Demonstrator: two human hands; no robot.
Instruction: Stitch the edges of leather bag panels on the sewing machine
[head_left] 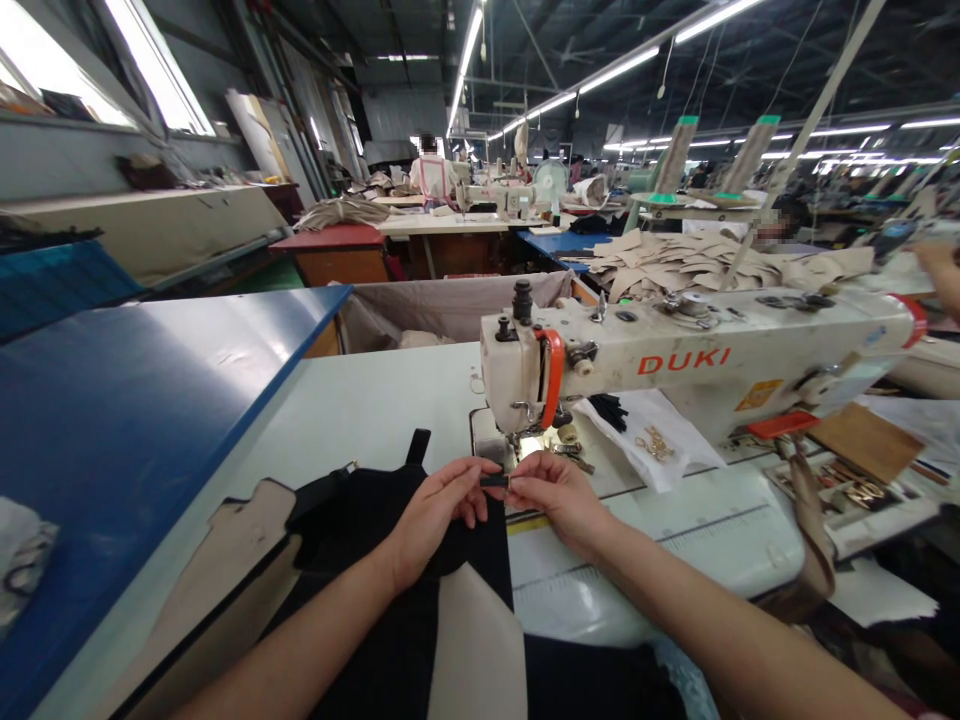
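Observation:
Just in front of the needle area of a white sewing machine [675,350], both hands pinch a short black strip [493,481]. My left hand [450,495] grips its left end between thumb and fingertips, the other fingers curled below. At the strip's right end, my right hand [551,490] closes thumb against forefinger; a small gold-coloured bit shows there, too small to make out. Under my left hand and forearm lie black and beige fabric pieces [390,510], with a black tab [418,447] sticking up from them.
Gold-coloured metal hardware [655,443] and black strips [607,410] lie on a white sheet right of the needle. A parts tray [855,485] sits farther right. A blue table [150,400] adjoins on the left. Beige cut pieces [675,260] are heaped behind; a person [433,178] sits beyond.

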